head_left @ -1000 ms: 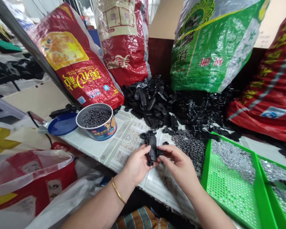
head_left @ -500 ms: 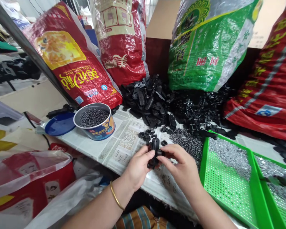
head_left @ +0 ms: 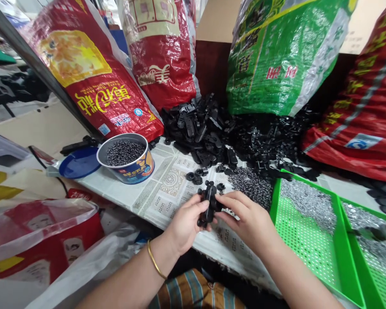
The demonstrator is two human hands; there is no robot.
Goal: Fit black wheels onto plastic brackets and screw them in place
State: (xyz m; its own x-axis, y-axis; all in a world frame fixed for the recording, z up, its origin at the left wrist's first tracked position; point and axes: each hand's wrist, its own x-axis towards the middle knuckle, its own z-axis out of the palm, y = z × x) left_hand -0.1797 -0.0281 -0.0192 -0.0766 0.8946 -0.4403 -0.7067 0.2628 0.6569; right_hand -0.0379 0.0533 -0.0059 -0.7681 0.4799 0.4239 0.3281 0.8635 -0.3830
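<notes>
My left hand (head_left: 188, 219) is closed around a long black plastic part (head_left: 209, 199), thumb on its near face. Small round wheel-like pieces stick out at the part's upper and lower ends. From the right, my right hand (head_left: 244, 210) pinches the side of this part, at a dark round piece mostly hidden by the fingers. The part is held upright just above the table. Several loose black wheel-like pieces (head_left: 197, 176) lie just beyond my hands, close to a spread of tiny dark metallic bits (head_left: 252, 184).
Heaped black plastic parts (head_left: 209, 133) lie below the red bags (head_left: 162, 77) and the green bag (head_left: 279, 64). At left stands a tub (head_left: 137, 169) of small dark bits beside a blue lid (head_left: 80, 163). Green perforated trays (head_left: 309, 244) with silvery pieces sit at right.
My right fingers have shifted slightly against the right side of the black part, which now looks a little more upright. The whole view has tipped slightly downward.
</notes>
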